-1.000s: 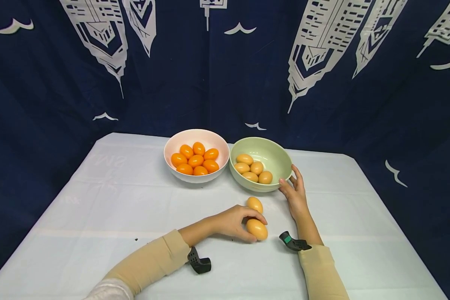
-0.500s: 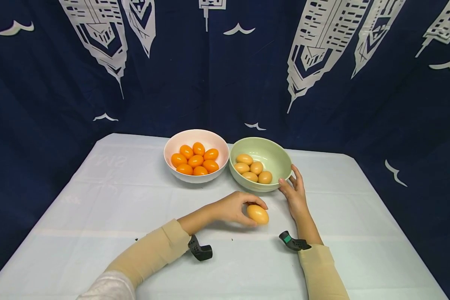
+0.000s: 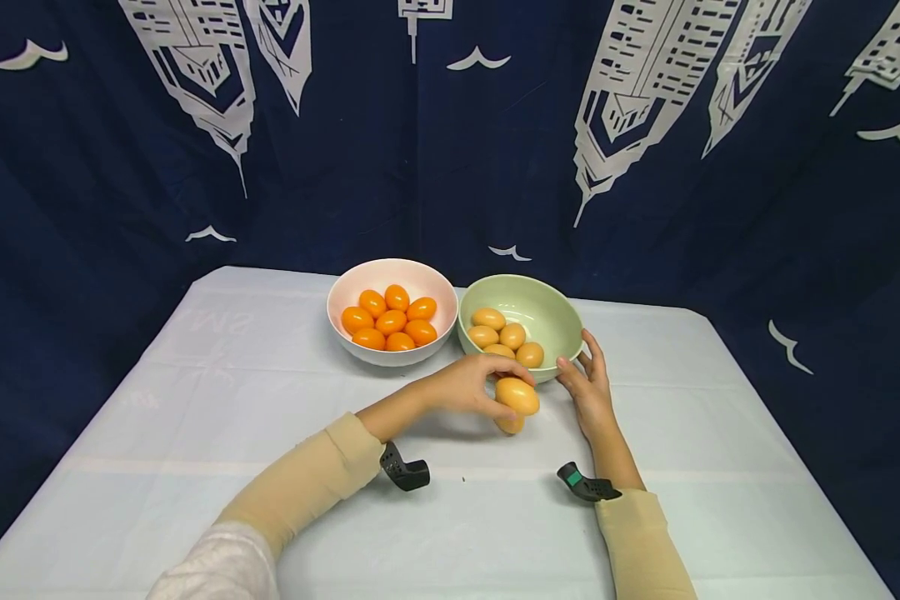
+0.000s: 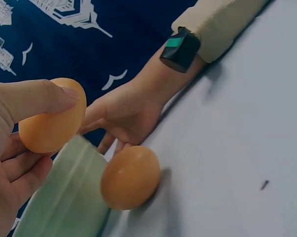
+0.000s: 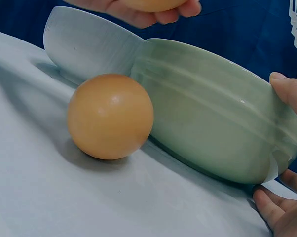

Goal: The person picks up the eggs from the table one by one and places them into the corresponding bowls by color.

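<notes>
Between thumb and fingers my left hand [image 3: 468,385] pinches a light-brown egg [image 3: 517,396], raised just in front of the green bowl [image 3: 551,312]. A second brown egg [image 5: 110,117] lies on the table in front of that bowl; in the head view the held egg partly covers it. My right hand [image 3: 589,396] holds the bowl's right side, its thumb [image 5: 289,91] at the rim and its fingers lower on the wall. Inside the green bowl sit several brown eggs [image 3: 512,336], a front one partly hidden by my left hand.
A pink-and-white bowl [image 3: 352,287] stands against the green one on its left, holding several smooth orange egg-shaped things [image 3: 392,322]. White cloth covers the table [image 3: 232,400]. A dark blue printed curtain [image 3: 420,167] hangs behind its far edge.
My left hand has lifted the egg off the table and carried it away from me, over the other egg, towards the green bowl. My right hand has stayed on the bowl.
</notes>
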`<state>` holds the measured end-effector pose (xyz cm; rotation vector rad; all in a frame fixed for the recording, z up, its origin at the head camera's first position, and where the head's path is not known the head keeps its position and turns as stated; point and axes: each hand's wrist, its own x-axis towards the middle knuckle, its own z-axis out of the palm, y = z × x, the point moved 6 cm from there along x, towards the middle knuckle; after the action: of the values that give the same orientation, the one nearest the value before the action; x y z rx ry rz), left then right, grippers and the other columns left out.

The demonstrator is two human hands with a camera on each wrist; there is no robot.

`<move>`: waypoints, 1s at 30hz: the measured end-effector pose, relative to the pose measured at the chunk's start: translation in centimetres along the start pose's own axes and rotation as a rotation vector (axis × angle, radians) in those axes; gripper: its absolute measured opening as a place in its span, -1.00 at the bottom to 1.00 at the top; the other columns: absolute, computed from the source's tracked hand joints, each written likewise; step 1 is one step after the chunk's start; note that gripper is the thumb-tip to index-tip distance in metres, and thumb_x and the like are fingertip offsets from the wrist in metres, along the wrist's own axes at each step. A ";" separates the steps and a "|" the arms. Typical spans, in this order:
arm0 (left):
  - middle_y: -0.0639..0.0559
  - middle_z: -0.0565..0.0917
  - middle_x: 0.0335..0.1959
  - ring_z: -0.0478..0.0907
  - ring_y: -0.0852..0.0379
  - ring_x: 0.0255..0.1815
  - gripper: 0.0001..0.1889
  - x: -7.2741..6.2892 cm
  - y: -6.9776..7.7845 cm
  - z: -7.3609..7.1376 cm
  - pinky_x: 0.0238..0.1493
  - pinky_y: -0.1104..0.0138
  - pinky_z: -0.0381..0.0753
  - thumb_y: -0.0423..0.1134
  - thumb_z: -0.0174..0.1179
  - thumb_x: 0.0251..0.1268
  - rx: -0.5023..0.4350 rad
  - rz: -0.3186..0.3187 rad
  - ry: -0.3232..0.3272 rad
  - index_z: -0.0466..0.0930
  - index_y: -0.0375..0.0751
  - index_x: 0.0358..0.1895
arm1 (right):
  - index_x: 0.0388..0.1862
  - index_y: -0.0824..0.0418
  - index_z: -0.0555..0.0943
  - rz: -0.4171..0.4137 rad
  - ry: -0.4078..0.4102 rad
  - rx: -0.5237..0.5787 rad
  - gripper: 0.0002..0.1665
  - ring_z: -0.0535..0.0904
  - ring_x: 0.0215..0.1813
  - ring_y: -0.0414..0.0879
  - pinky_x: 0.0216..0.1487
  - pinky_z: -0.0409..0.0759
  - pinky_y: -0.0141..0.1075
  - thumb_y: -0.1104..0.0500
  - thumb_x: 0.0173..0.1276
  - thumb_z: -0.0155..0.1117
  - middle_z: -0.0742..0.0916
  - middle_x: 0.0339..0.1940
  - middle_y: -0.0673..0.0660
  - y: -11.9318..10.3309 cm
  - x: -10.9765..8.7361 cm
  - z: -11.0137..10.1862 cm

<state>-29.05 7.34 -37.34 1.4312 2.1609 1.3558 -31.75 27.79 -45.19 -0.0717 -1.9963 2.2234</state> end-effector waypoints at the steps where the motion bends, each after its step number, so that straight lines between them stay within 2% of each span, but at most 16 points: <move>1: 0.04 0.65 0.01 0.50 0.30 -0.01 -0.51 0.2 0.1 -0.3 0.17 0.45 0.42 -0.36 0.46 0.05 0.003 0.000 0.003 0.58 -0.28 0.11 | 0.59 -0.04 -0.01 0.001 0.001 0.000 -0.12 0.26 0.39 0.15 0.08 0.52 -0.46 0.21 0.43 0.20 0.17 0.50 0.32 0.0 0.0 0.0; 9: -0.01 0.64 0.05 0.50 0.28 0.02 -0.52 1.6 -0.1 -1.7 0.13 0.48 0.44 -0.33 0.45 0.06 0.052 0.015 0.043 0.59 -0.28 0.11 | 0.59 -0.05 -0.01 0.010 0.002 -0.005 -0.13 0.31 0.35 0.12 0.07 0.52 -0.46 0.21 0.44 0.18 0.17 0.50 0.30 0.1 -0.1 0.0; 14: -0.02 0.63 0.01 0.52 0.27 -0.03 -0.52 2.3 -0.2 -2.2 0.09 0.46 0.48 -0.36 0.45 0.05 0.034 0.024 0.071 0.60 -0.26 0.10 | 0.60 -0.06 -0.03 0.010 -0.008 0.014 -0.13 0.28 0.38 0.18 0.10 0.51 -0.44 0.24 0.46 0.14 0.16 0.51 0.30 -0.1 -0.2 0.2; 21: -0.04 0.64 0.05 0.52 0.23 -0.02 -0.53 3.2 -1.1 -2.4 0.11 0.49 0.45 -0.36 0.43 0.07 0.015 -0.040 0.082 0.58 -0.27 0.10 | 0.60 -0.06 -0.04 0.009 -0.011 0.008 -0.13 0.28 0.38 0.17 0.10 0.51 -0.44 0.22 0.46 0.15 0.15 0.51 0.29 -0.2 -0.2 0.1; 26: -0.06 0.64 0.06 0.53 0.20 -0.03 -0.52 3.9 -2.0 -2.7 0.07 0.47 0.47 -0.34 0.44 0.08 0.008 -0.068 0.125 0.56 -0.29 0.12 | 0.60 -0.06 -0.03 0.003 -0.012 0.000 -0.13 0.26 0.39 0.13 0.08 0.51 -0.46 0.20 0.46 0.17 0.15 0.51 0.28 0.0 -0.1 0.1; 30: -0.04 0.66 0.03 0.54 0.21 -0.07 -0.53 4.5 -2.6 -3.1 0.03 0.48 0.49 -0.36 0.45 0.07 0.043 -0.082 0.167 0.56 -0.30 0.10 | 0.59 -0.06 -0.02 0.002 -0.008 0.008 -0.12 0.26 0.39 0.12 0.07 0.52 -0.46 0.21 0.45 0.18 0.16 0.50 0.29 0.1 0.0 0.0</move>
<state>-34.80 8.91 -36.34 1.2696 2.3382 1.4545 -31.73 27.75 -45.27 -0.0642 -1.9920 2.2363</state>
